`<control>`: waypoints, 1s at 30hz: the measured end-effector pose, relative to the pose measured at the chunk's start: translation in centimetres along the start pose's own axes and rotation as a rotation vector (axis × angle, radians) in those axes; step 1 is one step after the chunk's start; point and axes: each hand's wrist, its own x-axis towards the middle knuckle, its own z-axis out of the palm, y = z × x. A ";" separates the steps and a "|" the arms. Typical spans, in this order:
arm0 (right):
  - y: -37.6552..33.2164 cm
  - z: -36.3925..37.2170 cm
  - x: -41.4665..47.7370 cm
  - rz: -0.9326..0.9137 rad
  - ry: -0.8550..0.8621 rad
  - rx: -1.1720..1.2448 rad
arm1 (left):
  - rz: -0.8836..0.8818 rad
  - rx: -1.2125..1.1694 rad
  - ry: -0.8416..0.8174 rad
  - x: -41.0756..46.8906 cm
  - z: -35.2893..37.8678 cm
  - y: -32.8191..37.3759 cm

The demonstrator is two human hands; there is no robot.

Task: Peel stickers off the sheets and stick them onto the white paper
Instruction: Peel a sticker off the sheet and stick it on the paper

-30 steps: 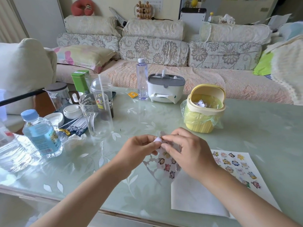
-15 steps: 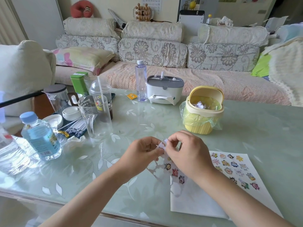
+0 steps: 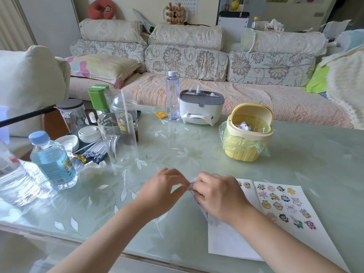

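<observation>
While the left hand (image 3: 163, 192) and right hand (image 3: 218, 196) pinch its top, the sticker sheet (image 3: 203, 211) hangs lengthwise downward.

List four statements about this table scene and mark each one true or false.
1. The left hand and the right hand both pinch the sticker sheet. True.
2. The white paper bears no stickers. False: many cartoon stickers are already on it.
3. The yellow bin has its lid tipped open. True.
4. The blue-capped bottle stands to the right of the bin. False: it stands far to the bin's left.
</observation>
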 end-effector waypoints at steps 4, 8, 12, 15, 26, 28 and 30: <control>-0.7 1.7 -0.6 -0.077 -0.089 -0.015 | 0.050 0.064 -0.133 -1.3 1.0 -1.2; -0.5 2.4 -1.1 -0.133 -0.144 -0.019 | 0.165 0.153 -0.087 -2.2 1.4 -2.1; 0.2 3.2 -1.5 -0.245 -0.127 -0.044 | 0.247 0.193 -0.022 -2.8 1.6 -2.4; 0.2 3.5 -1.9 -0.262 -0.116 -0.024 | 0.264 0.200 0.019 -2.9 1.9 -2.5; -0.6 3.8 -2.4 0.019 -0.062 0.166 | 0.300 0.178 0.072 -3.3 2.2 -2.9; -0.6 3.7 -2.2 0.016 -0.067 0.156 | 0.339 0.177 0.074 -3.3 2.0 -2.9; -0.2 3.5 -2.0 -0.072 -0.095 0.124 | 0.376 0.173 0.079 -3.4 1.7 -2.7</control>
